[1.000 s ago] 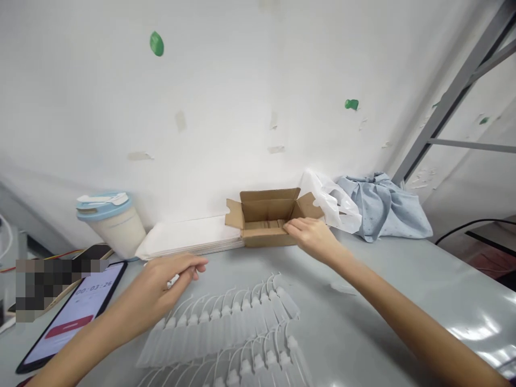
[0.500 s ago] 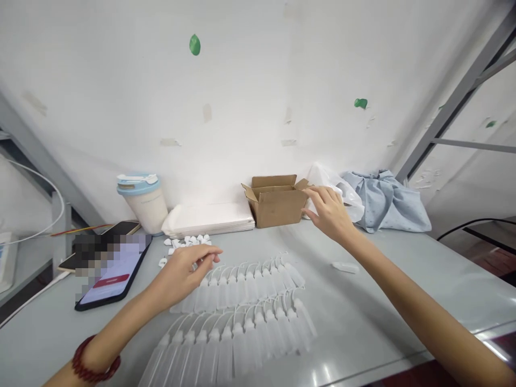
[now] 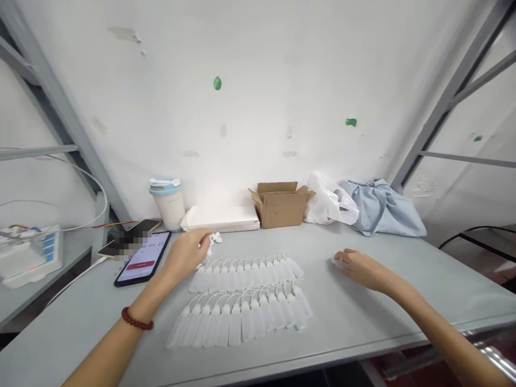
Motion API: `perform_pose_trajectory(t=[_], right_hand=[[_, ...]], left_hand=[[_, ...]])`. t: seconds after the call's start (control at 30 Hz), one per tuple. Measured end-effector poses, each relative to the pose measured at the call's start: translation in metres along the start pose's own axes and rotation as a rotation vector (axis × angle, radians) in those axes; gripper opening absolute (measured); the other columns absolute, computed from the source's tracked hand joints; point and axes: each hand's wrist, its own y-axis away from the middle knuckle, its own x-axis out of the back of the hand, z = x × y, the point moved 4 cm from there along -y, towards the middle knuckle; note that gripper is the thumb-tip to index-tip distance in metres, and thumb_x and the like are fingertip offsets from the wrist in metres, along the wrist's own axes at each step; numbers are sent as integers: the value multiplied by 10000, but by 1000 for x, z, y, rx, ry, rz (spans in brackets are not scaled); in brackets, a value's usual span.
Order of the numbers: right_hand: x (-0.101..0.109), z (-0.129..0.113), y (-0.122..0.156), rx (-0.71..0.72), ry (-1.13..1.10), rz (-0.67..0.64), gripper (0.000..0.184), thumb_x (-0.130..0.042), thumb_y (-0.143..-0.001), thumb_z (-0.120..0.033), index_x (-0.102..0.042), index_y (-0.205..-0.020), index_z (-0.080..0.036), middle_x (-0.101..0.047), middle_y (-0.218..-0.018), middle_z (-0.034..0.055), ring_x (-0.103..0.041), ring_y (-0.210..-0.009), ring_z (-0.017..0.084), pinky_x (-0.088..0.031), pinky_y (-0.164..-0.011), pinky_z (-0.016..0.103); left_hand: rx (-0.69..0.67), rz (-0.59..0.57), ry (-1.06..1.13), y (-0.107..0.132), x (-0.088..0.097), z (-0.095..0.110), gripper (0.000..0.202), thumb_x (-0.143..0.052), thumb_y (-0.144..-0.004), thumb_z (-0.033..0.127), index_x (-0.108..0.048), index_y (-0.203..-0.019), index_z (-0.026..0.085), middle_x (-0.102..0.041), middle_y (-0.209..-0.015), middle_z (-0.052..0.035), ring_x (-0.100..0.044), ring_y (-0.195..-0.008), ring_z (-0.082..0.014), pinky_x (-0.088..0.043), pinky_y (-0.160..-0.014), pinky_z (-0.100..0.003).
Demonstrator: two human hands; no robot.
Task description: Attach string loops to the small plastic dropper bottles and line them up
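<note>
Right hand (image 3: pixel 363 270) now at one bottle (image 3: pixel 339 263)

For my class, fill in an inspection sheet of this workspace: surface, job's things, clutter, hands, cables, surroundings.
Surface: grey tabletop.
Job's things: two rows of translucent bottle-like pieces with thin curved tips; small white pieces.
Clutter: two phones, lidded cup, white stack, open cardboard box, white bag, blue cloth.
Hands: left hand partly hiding the small white pieces; right hand at a loose clear piece, grip unclear.
Cables: white cable at left, black cable at right.
Surroundings: white wall with green patches, metal frames.
</note>
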Motion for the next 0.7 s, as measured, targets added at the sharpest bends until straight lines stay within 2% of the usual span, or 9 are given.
perform_pose_trajectory(t=[0.03,0.1,0.2,0.27,0.33,0.4,0.47,0.6,0.7], right_hand=[[1,-1,-3,15,-28,6,266,-445,-781,-144,-618,-983,-147,-628,-923,115,-629,-781,221,-454,-672,298],[8,-9,-12,71,-101,80,273,-446,-803,-216,-591,-1020,-139,-624,-931,118,-621,-791,223,-460,-697,315],[26,-37,-29,151,-223,246,264,-452,-811,-279,-556,-1023,-160,-611,-1004,111,-612,-812,214,-470,-715,328],[32,-61,-42,213,-326,288,243,-461,-813,-291,-536,-1010,-169,-604,-1021,105,-613,-803,200,-479,-693,314],[34,-88,-54,277,-416,290,228,-469,-815,-283,-519,-1006,-170,-609,-1006,101,-615,-783,189,-483,-673,302],[31,-114,-64,347,-470,278,211,-465,-824,-265,-503,-1011,-174,-610,-1009,96,-611,-777,177,-483,-672,296],[26,-135,-71,388,-504,264,194,-471,-826,-253,-496,-1003,-176,-614,-987,89,-605,-766,171,-481,-668,294],[17,-166,-75,432,-549,228,196,-484,-823,-251,-489,-1004,-175,-608,-960,92,-593,-781,180,-479,-667,307],[14,-185,-73,428,-721,156,219,-519,-809,-274,-500,-1004,-177,-603,-927,78,-596,-768,173,-484,-666,310]], left_hand=[[67,24,-17,-3,7,-13,354,-400,-754,312,-682,-913,169,-721,-903,-68,-644,-826,-238,-464,-758,-313],[214,-1,-35,-8,17,-40,335,-437,-710,326,-686,-862,163,-725,-840,-64,-644,-815,-241,-462,-737,-295],[285,-136,3,-10,22,-64,299,-463,-667,338,-680,-776,163,-720,-791,-56,-643,-788,-240,-455,-698,-279],[253,-258,34,-7,20,-64,274,-478,-656,348,-671,-730,168,-705,-744,-44,-636,-750,-230,-443,-666,-271],[207,-393,37,-1,16,-56,254,-491,-653,355,-667,-690,175,-670,-666,-24,-617,-697,-217,-419,-615,-259],[169,-515,19,5,10,-45,242,-507,-644,353,-673,-674,181,-620,-600,-5,-585,-636,-200,-383,-558,-245],[145,-585,6,10,2,-37,237,-529,-623,340,-684,-697,177,-593,-582,1,-556,-594,-185,-354,-524,-238],[107,-546,-58,12,-10,-38,220,-537,-583,271,-688,-699,162,-603,-615,-18,-544,-598,-185,-339,-521,-243],[109,-474,-60,11,-8,-40,142,-522,-581,241,-636,-588,156,-577,-564,-16,-524,-569,-176,-317,-502,-244]])
